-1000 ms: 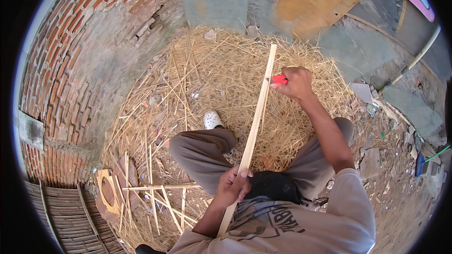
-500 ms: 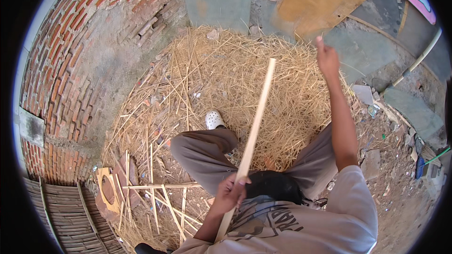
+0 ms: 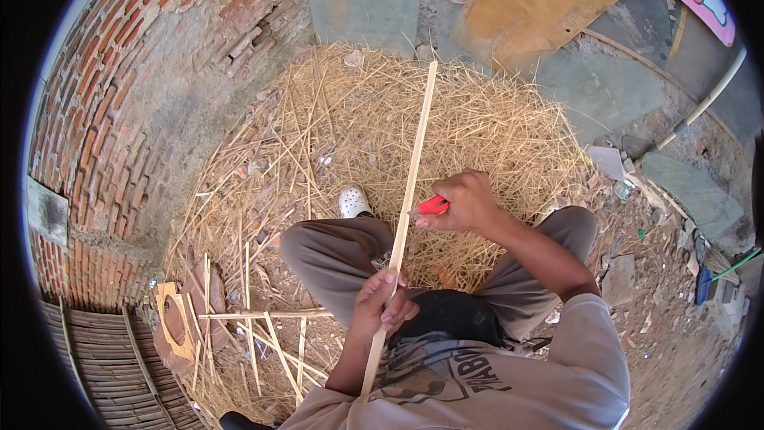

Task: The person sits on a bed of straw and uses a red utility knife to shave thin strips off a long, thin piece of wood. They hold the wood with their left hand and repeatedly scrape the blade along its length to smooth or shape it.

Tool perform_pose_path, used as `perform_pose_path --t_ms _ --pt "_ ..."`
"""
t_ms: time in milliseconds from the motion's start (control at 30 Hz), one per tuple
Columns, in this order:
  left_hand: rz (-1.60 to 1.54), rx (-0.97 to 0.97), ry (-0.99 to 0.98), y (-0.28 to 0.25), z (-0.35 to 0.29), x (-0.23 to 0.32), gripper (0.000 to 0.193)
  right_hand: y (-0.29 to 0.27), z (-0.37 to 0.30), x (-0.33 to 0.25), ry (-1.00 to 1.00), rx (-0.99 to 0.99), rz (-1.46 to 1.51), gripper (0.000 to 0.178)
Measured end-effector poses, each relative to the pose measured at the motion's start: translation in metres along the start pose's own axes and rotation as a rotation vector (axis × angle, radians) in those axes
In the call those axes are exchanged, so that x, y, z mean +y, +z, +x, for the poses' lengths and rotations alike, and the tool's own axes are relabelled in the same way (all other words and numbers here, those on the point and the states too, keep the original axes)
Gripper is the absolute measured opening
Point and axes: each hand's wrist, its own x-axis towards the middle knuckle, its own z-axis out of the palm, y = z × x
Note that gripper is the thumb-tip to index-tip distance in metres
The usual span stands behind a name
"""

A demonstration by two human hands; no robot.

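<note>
A long pale strip, likely split bamboo (image 3: 415, 147), slants up from beside my torso, over my lap, toward the straw. My left hand (image 3: 385, 302) is wrapped round its lower part. In my right hand (image 3: 464, 201) is a red-handled knife (image 3: 434, 205), gripped with the short blade pointing left at the strip's right edge. Whether the blade touches the strip I cannot tell. My legs are folded beneath, with a white clog (image 3: 353, 201) on one foot.
Straw-like shavings (image 3: 501, 135) cover the ground ahead. Several thin strips (image 3: 274, 342) lie at lower left, near a yellow board with a round hole (image 3: 175, 318). A brick wall (image 3: 103, 151) stands left; boards (image 3: 549, 0) lean at the back. Rubble (image 3: 676, 231) lies right.
My right hand has come down and left from the far right to the strip, and its knife now shows. The strip's far end has shifted left and away from me.
</note>
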Motion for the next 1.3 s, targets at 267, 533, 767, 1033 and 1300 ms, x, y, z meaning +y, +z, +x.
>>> perform_pose_path --t_ms 267,533,767,1033,1300 --pt "-0.145 -0.080 -0.048 -0.002 -0.003 -0.003 0.026 0.011 0.007 0.025 0.114 0.120 -0.008 0.063" --pt "0.047 -0.036 -0.058 -0.001 -0.002 -0.005 0.025 0.017 0.004 0.055 0.027 0.162 -0.178 0.074" --pt "0.132 -0.061 -0.048 -0.006 -0.002 -0.005 0.026 0.005 0.022 0.085 0.080 0.200 -0.310 0.066" --pt "0.120 -0.115 -0.087 -0.007 -0.011 -0.017 0.024 -0.017 0.030 0.131 0.366 0.226 -0.395 0.070" --pt "0.595 -0.037 -0.231 -0.001 -0.042 -0.025 0.018 -0.050 0.024 0.204 1.114 0.254 -0.247 0.087"
